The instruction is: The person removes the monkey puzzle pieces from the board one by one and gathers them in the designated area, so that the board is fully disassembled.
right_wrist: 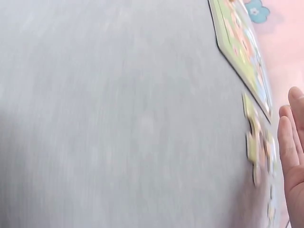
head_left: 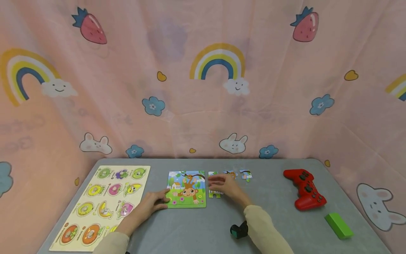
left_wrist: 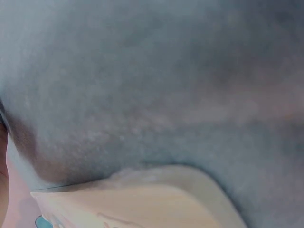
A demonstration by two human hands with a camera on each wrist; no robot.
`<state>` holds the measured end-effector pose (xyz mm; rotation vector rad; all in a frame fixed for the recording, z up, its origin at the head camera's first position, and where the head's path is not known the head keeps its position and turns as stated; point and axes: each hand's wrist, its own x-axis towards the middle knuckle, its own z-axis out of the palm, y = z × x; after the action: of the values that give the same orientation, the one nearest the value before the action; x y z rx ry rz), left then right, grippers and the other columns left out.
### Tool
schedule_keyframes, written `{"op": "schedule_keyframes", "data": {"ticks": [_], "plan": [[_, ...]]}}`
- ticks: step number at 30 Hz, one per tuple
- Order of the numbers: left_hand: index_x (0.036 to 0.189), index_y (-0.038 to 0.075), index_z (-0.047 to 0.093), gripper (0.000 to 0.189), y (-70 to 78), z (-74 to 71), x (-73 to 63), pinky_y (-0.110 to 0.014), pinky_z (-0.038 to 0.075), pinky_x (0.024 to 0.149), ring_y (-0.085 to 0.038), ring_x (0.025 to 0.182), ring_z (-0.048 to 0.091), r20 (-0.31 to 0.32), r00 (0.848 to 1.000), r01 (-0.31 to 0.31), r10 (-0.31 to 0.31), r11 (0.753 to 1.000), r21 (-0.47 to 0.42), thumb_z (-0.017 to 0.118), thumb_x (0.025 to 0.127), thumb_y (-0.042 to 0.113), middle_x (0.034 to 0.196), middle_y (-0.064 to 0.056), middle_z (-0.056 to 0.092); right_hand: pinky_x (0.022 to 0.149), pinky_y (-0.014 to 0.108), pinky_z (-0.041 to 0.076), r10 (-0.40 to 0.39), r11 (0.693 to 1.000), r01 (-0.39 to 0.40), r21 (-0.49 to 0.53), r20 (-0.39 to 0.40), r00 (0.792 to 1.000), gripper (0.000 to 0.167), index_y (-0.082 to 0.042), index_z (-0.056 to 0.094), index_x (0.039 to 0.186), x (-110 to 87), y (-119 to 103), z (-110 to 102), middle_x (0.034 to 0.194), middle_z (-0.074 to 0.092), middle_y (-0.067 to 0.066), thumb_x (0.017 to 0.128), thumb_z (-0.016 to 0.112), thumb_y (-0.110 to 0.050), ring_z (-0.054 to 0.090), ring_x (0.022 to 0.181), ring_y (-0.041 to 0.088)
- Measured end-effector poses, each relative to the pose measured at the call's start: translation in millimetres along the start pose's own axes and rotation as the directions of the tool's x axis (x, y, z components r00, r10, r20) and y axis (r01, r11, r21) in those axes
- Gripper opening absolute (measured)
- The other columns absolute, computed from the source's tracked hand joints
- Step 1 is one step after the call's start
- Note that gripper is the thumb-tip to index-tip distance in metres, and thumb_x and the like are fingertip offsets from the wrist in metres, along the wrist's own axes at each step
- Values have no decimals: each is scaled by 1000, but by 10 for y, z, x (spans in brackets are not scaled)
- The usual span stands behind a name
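A square monkey jigsaw puzzle (head_left: 187, 190) lies flat on the grey table, its picture facing up. At its left edge my left hand (head_left: 151, 204) rests, with fingertips touching the lower left side. My right hand (head_left: 229, 188) is over loose jigsaw pieces (head_left: 214, 194) just right of the puzzle, partly hiding them. In the right wrist view the fingers (right_wrist: 287, 142) of that hand are extended beside the pieces (right_wrist: 254, 137). Another loose jigsaw piece (head_left: 245, 174) lies farther right. The left wrist view shows mostly blurred table surface.
A cream fruit peg board (head_left: 144, 176) lies on the left. To the right are a red game controller (head_left: 306, 190) and a green block (head_left: 338, 225). A small black-and-green object (head_left: 238, 231) shows beside my right sleeve. A pink patterned curtain (head_left: 196, 123) hangs behind the table.
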<state>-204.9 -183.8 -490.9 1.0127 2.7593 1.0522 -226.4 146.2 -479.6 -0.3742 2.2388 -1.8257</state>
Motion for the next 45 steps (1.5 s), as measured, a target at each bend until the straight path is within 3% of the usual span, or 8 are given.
{"op": "schedule_keyframes", "data": {"ticks": [10,18,23,30,38,45], "plan": [[98,1,71,20,-6,17,-1,-51,46,93,-39,115,57,-10,1000,2,-2,1000,4,71,84,15,128,-24,58,87,32,53,0,988,-2,153,11,1000,39,15,54,123,131,-21,329,124,56,32,87,65,5,58,114,38],[98,0,71,19,-4,28,-18,-51,47,91,-40,112,59,-32,999,-24,25,1000,15,71,84,13,126,-25,59,85,31,54,-6,981,3,195,13,1000,39,17,51,124,190,2,462,121,57,33,87,63,8,59,111,40],[99,1,71,19,-5,33,-16,-51,46,93,-39,116,57,-8,1000,15,-15,1000,-2,71,84,13,129,-24,57,86,33,54,-1,981,-2,192,16,1000,38,18,51,122,198,-7,517,116,59,34,88,63,7,59,109,43],[100,1,70,19,7,21,-8,-52,44,96,-39,118,55,15,999,50,-50,999,-18,70,85,12,131,-23,55,80,33,56,-39,996,42,81,-38,999,34,16,59,115,231,-1,574,109,63,31,84,69,5,64,99,41],[100,1,70,18,5,18,-12,-52,44,95,-39,117,56,3,1000,30,-30,1000,-7,70,85,12,130,-24,56,72,30,56,-88,992,78,-101,-95,992,30,11,66,105,268,15,634,99,69,24,79,76,2,69,81,29],[98,1,70,17,1,21,-20,-52,46,93,-39,114,58,-14,1000,-3,3,1000,6,70,85,12,128,-25,57,64,25,54,-103,981,75,-179,-152,983,28,8,70,100,276,19,689,86,69,18,75,79,0,65,71,20]]}}
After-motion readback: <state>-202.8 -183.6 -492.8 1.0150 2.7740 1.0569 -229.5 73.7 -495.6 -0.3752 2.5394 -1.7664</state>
